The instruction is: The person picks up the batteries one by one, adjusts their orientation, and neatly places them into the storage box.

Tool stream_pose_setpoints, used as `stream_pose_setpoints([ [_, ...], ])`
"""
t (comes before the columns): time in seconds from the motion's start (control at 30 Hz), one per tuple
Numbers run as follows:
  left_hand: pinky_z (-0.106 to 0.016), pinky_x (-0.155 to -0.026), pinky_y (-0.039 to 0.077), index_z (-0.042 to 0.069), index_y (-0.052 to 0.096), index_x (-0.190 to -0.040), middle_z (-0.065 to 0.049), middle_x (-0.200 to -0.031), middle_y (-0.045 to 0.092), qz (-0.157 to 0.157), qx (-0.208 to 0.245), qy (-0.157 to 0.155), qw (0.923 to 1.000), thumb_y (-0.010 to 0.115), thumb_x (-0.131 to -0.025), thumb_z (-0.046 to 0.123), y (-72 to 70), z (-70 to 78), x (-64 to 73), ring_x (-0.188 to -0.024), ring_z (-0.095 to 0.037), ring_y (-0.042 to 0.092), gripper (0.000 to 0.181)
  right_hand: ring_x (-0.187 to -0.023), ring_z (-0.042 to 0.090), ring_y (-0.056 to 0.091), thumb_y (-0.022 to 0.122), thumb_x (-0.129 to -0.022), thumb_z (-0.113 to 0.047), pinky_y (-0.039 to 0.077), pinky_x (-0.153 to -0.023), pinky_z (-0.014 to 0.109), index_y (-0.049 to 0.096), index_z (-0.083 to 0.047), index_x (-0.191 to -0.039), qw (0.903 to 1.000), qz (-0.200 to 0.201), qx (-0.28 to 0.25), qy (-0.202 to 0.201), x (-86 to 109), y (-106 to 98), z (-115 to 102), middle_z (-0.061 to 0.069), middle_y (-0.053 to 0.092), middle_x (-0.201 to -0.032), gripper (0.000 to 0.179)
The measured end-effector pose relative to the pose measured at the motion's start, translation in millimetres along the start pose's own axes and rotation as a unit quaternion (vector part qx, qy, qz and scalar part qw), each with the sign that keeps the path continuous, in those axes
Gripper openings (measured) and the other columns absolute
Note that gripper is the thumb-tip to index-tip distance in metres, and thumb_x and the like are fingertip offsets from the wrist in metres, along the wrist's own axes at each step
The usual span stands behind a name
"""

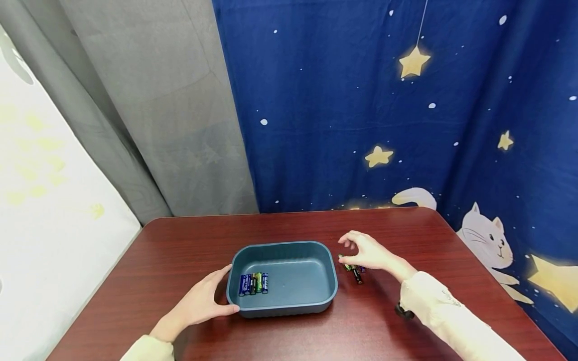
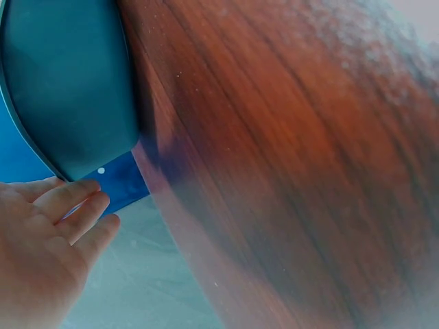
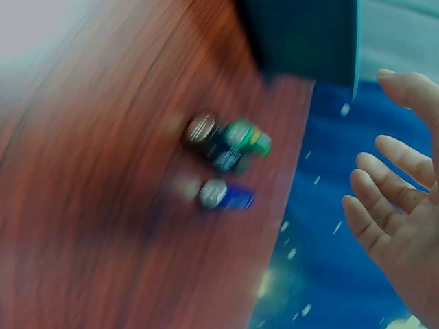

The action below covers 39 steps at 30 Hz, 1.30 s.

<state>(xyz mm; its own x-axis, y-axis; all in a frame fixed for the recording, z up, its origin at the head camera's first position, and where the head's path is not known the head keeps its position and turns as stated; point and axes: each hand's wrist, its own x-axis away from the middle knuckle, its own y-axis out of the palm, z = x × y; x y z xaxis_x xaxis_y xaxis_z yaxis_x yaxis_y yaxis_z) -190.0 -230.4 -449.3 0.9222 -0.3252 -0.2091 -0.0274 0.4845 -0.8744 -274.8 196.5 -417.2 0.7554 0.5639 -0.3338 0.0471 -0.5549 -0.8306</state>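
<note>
While a row of batteries [image 1: 253, 284] lies in the tray [image 1: 293, 281], a loose cluster [image 1: 357, 275] lies outside it

At the lower left of the head view, we see the left hand [image 1: 203, 302] braced against the tray's left end. Its fingers are extended along the outside and its thumb is spread apart, touching the near corner; we see no battery in it.

Just right of that hand, about five batteries lie side by side on the left part of the tray floor, mostly blue, with dark and green ones among them. We take this row as the part that is done. The rest of the floor, towards the centre of the frame, shows bare.

Right of the tray, on the reddish-brown table [image 1: 189, 240], we find the cluster, which we judge to be what is left. In the middle of the right wrist view we make out a dark battery [image 3: 203, 129], a green battery [image 3: 241, 137] and a blue battery [image 3: 230, 197]; blur keeps us from a sure count.

Farthest right among these, the right hand [image 1: 368, 252] hovers by the cluster, thumb and fingers apart, with nothing between them that we can see. We judge the work well under way but unfinished.
</note>
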Motion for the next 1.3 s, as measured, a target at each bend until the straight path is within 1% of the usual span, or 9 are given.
stream_pose_setpoints([
  [0.1,-0.052,-0.092,0.04,0.013,0.037,-0.139,-0.006,-0.131,0.048,0.0,-0.001,-0.001,1.0,0.072,-0.064,0.057,-0.4,0.5,-0.2,-0.118,-0.027,0.045,0.094,-0.076,0.016,0.053,0.074,-0.071,-0.026,0.046,-0.068,0.028,0.061,-0.005,-0.1,0.9999,-0.01,0.008,0.009,9.6,-4,16,0.002,0.056,-0.083,0.039],
  [0.2,-0.052,-0.092,0.04,0.013,0.037,-0.139,-0.006,-0.131,0.048,0.001,-0.002,0.0,1.0,0.072,-0.064,0.057,-0.4,0.6,-0.3,-0.119,-0.027,0.045,0.094,-0.074,0.015,0.051,0.074,-0.07,-0.02,0.045,-0.065,0.026,0.06,0.001,-0.101,0.9994,-0.028,0.007,0.019,18.4,-6,30,0.005,0.057,-0.082,0.04],
  [0.33,-0.052,-0.092,0.04,0.013,0.037,-0.138,-0.006,-0.131,0.048,0.0,-0.001,0.0,1.0,0.072,-0.064,0.057,0.1,0.9,-0.2,-0.118,-0.027,0.046,0.094,-0.071,0.016,0.05,0.074,-0.067,-0.012,0.043,-0.063,0.025,0.06,0.005,-0.103,0.9983,-0.05,0.009,0.03,25.8,-8,42,0.006,0.056,-0.08,0.042],
  [0.5,-0.052,-0.092,0.04,0.013,0.037,-0.138,-0.007,-0.131,0.048,-0.001,0.0,-0.003,1.0,0.072,-0.064,0.056,0.0,1.4,0.1,-0.118,-0.027,0.046,0.093,-0.069,0.018,0.049,0.075,-0.065,-0.008,0.042,-0.062,0.025,0.059,0.005,-0.102,0.997,-0.07,0.006,0.033,27.6,-5,47,0.007,0.055,-0.08,0.043],
  [0.67,-0.052,-0.092,0.04,0.012,0.038,-0.138,-0.007,-0.131,0.048,0.001,-0.001,0.001,1.0,0.073,-0.064,0.056,0.7,0.8,0.0,-0.118,-0.027,0.046,0.093,-0.068,0.017,0.048,0.077,-0.064,-0.007,0.041,-0.06,0.024,0.059,0.005,-0.102,0.9961,-0.085,0.004,0.024,26.4,0,49,0.007,0.054,-0.079,0.044],
  [0.9,-0.052,-0.092,0.04,0.013,0.038,-0.138,-0.005,-0.131,0.048,0.002,0.0,0.002,1.0,0.072,-0.064,0.057,2.0,-0.2,-0.1,-0.118,-0.026,0.046,0.093,-0.068,0.015,0.046,0.073,-0.064,-0.004,0.04,-0.06,0.023,0.059,0.005,-0.104,0.9937,-0.108,0.007,0.028,23.6,5,52,0.006,0.051,-0.079,0.043],
  [1.17,-0.053,-0.092,0.04,0.014,0.037,-0.139,-0.005,-0.131,0.048,-0.001,0.001,-0.002,1.0,0.072,-0.064,0.057,2.1,0.1,-0.1,-0.118,-0.026,0.046,0.093,-0.066,0.012,0.045,0.073,-0.061,-0.004,0.04,-0.059,0.022,0.061,0.003,-0.1,0.9926,-0.118,0.022,0.022,20.6,9,58,0.002,0.051,-0.078,0.042],
  [1.3,-0.052,-0.092,0.04,0.014,0.037,-0.139,-0.005,-0.131,0.048,0.001,0.0,-0.002,1.0,0.072,-0.064,0.057,1.6,0.3,-0.7,-0.118,-0.026,0.046,0.093,-0.067,0.012,0.046,0.076,-0.06,-0.007,0.04,-0.059,0.023,0.061,0.001,-0.098,0.9931,-0.111,0.021,0.032,20.9,10,60,0.002,0.052,-0.078,0.041],
])
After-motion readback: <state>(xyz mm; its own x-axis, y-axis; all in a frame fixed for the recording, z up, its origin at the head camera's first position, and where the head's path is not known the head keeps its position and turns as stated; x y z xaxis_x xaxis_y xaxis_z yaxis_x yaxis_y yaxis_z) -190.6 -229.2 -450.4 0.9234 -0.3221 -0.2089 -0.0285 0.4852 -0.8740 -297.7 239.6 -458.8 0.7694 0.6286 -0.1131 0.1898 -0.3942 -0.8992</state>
